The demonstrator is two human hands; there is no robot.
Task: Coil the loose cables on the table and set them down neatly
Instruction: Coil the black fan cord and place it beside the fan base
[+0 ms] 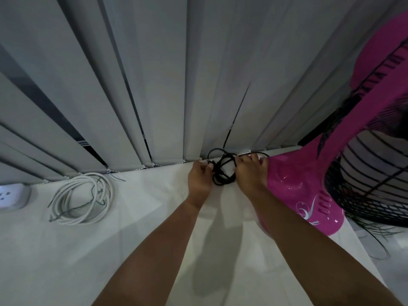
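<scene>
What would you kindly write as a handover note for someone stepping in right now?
Left hand: pinches the black cable in bunched loops at the far edge of the table, by the blinds.
Right hand: holds the other side of the bundle, beside the pink fan.
Done: white cable lies coiled on the table to the left, near the power socket.
Left: finish the black coil and set it down neatly.

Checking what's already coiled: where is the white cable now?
In the head view the coiled white cable lies on the white table at left, between the white socket block and the left hand.
</scene>
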